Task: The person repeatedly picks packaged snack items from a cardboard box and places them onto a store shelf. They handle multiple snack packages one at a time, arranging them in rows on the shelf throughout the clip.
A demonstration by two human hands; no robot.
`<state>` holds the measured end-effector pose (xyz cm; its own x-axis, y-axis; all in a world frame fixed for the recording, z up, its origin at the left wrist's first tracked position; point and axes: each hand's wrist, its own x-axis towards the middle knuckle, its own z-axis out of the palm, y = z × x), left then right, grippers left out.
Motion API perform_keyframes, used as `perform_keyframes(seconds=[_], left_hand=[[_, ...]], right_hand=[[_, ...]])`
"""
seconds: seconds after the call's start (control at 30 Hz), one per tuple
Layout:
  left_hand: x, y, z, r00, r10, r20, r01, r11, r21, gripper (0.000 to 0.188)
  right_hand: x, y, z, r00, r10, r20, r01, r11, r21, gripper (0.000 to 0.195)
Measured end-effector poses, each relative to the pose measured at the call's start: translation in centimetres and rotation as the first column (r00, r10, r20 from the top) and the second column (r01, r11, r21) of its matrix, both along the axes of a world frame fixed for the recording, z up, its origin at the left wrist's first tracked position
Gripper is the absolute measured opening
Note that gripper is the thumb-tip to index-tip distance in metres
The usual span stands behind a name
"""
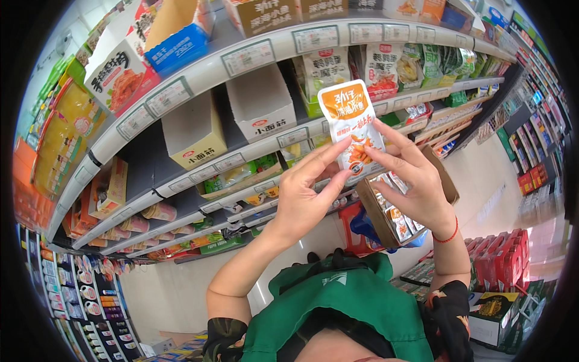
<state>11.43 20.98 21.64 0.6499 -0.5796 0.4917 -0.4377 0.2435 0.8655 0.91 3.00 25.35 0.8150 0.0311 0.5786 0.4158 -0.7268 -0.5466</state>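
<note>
A white and orange snack packet, printed with food pictures and writing, is held upright in front of the shelves. My left hand pinches its left edge low down between thumb and fingers. On the other side, my right hand has its fingertips against the packet's front and right edge. Below my right hand, an open cardboard carton holds several similar small packets. Part of the carton is hidden by my right hand and wrist.
Shelves with white price rails curve across the front. On them stand two open white-topped display boxes and bagged snacks. A red plastic object is under the carton. Red boxes are stacked at the right.
</note>
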Motion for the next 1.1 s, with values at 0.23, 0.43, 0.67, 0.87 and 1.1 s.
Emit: perform_keyframes(seconds=[0.23,0.43,0.67,0.87,1.1], left_hand=[[-2.6,-3.8,-3.6,0.988,-0.073,-0.134,0.075,0.997,0.01,0.048],[-4.7,-7.4,-5.8,0.976,-0.14,-0.164,0.154,0.985,0.074,0.042],[-7.1,-11.3,-9.5,0.958,-0.21,-0.196,0.25,0.945,0.209,0.031],[-8.8,-13.8,-13.2,0.92,-0.22,-0.324,0.314,0.909,0.274,0.024],[-10.4,-15.6,-17.6,0.917,-0.201,-0.344,0.319,0.887,0.333,0.025]], right_hand=[[-3.0,-3.4,-2.9,0.987,-0.15,-0.06,0.156,0.981,0.113,0.042],[-5.8,-6.0,-5.3,0.957,-0.252,-0.143,0.277,0.938,0.206,0.039],[-8.6,-9.5,-8.4,0.903,-0.272,-0.332,0.375,0.877,0.3,0.039],[-10.7,-12.2,-12.0,0.839,-0.279,-0.467,0.454,0.833,0.317,0.037],[-13.1,-14.1,-16.9,0.75,-0.248,-0.614,0.541,0.763,0.353,0.038]])
